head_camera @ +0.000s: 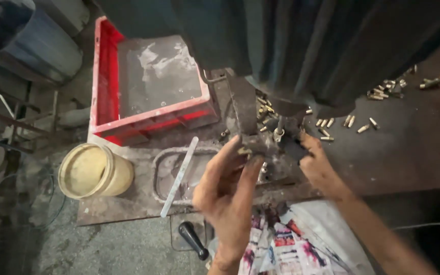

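My left hand pinches a small brass piece between thumb and fingertips, right at the metal fixture under the dark machine head. My right hand rests its fingers against the dark block on the right side of that fixture; what it grips, if anything, is hidden. More small brass pieces lie behind the fixture, and several others are scattered over the dark table to the right.
A red plastic crate stands at the back left. A yellowish plastic bucket sits on the floor plate beside a long pale strip. A black handle and printed paper lie below my hands. A blue drum stands far left.
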